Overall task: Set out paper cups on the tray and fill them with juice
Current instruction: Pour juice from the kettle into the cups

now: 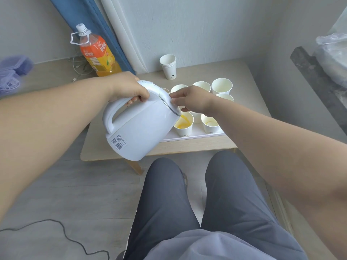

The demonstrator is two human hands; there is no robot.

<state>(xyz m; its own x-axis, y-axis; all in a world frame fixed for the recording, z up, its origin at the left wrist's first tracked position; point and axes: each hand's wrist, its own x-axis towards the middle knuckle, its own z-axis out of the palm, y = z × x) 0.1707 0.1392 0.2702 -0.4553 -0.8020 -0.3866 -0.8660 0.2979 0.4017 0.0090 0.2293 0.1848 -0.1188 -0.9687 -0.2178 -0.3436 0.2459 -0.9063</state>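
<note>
1. My left hand (pixel 127 89) grips the tilted glossy white plastic kettle (pixel 142 128) by its looped handle.
2. Right hand (pixel 193 99): fingertips on the lid rim; can't tell if pinching.
3. Orange juice (pixel 180 125) in the round white paper cup (pixel 185 131), on the flat white tray (pixel 195 133).

Home room, lived-in. Blue curtain (pixel 97 25) on a plain wall; low wooden worktop (pixel 197 145) on pale plank floor (pixel 75 184); juice bottle (pixel 97 53) and loose charger cables (pixel 79 67) lying there.
</note>
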